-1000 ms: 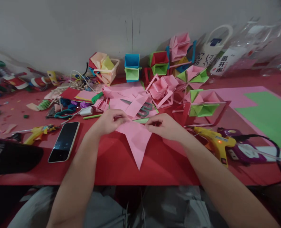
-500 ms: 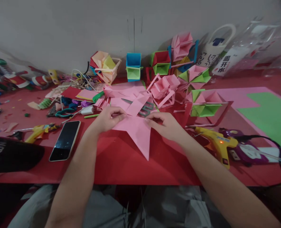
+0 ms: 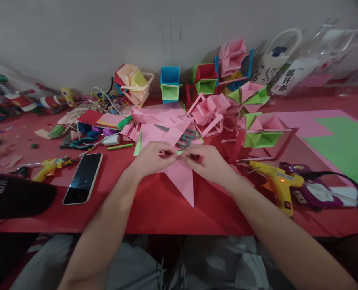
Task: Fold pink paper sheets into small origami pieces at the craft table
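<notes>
Both hands pinch the top edge of a folded piece of pink paper (image 3: 182, 183), whose long point hangs toward the table's front edge. My left hand (image 3: 155, 159) has thumb and fingertips closed on it from the left. From the right, my right hand (image 3: 207, 161) does the same, its fingertips nearly touching the left ones. The fingers hide the upper part of the paper. Just beyond the hands, grey-green scissors (image 3: 187, 139) lie partly under a pink paper strip (image 3: 179, 132), on a pile of pink sheets (image 3: 150, 131).
A phone (image 3: 84, 177) and a yellow glue gun (image 3: 50, 166) lie left. Another glue gun (image 3: 277, 179) with a lit light lies right, beside a purple-and-white device (image 3: 315, 191). Folded paper lanterns (image 3: 205, 76) line the back. A black cylinder (image 3: 18, 197) lies front left on the red table (image 3: 221, 219).
My hands have come together at the top of the pink paper and slightly toward me. Its side corners have drawn in and are now mostly covered by the fingers.
</notes>
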`<control>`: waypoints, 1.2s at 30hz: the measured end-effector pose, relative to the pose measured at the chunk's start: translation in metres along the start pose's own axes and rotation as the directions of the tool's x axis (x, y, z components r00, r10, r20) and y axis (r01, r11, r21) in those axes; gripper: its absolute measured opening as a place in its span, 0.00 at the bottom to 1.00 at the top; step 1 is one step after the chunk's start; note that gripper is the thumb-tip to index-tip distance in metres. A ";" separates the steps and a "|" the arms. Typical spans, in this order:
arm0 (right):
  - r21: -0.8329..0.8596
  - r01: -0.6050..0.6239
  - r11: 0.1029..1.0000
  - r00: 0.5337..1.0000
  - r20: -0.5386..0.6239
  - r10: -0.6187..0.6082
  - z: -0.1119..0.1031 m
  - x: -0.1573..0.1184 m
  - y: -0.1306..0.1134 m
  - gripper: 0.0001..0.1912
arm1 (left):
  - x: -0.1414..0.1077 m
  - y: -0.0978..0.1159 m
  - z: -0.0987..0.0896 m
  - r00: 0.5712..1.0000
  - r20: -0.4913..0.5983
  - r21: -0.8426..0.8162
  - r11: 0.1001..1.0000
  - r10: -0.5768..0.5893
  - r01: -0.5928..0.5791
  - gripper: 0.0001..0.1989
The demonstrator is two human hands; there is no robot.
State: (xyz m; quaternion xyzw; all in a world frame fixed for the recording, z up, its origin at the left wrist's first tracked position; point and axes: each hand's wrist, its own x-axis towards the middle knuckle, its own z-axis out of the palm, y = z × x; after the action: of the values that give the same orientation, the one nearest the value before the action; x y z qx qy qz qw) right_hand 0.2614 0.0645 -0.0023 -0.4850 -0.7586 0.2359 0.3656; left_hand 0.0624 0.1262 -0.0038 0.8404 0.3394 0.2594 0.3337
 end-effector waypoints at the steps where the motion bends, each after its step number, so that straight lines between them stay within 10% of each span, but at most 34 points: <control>1: -0.001 0.002 1.000 1.000 -0.010 -0.002 -0.001 0.000 0.000 0.08 | 0.000 -0.002 -0.002 1.000 -0.010 0.018 1.000 -0.014 0.014 0.06; 21: -0.033 -0.058 0.998 0.958 -0.282 0.046 -0.023 -0.002 0.010 0.06 | -0.009 -0.042 -0.060 0.963 -0.233 0.314 0.927 -0.135 0.206 0.05; 27: 0.034 -0.092 0.995 0.952 -0.291 0.098 -0.020 -0.001 0.007 0.07 | 0.002 -0.031 -0.045 0.936 -0.323 -0.033 0.990 -0.141 0.138 0.14; 32: 0.209 -0.152 0.966 0.928 -0.306 0.212 -0.018 0.003 0.011 0.07 | 0.005 -0.021 -0.039 0.958 -0.055 -0.590 0.783 -0.280 0.195 0.23; 36: 0.436 -0.213 0.874 0.894 -0.273 0.355 -0.011 0.005 0.016 0.08 | 0.002 -0.009 -0.028 0.963 0.118 -0.682 0.685 -0.244 0.257 0.24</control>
State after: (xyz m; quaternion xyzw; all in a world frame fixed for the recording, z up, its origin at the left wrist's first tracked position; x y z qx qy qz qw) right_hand 0.2782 0.0764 -0.0052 -0.5424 -0.5382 0.3471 0.5436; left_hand 0.0412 0.1435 0.0082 0.6031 0.3264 0.3116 0.6578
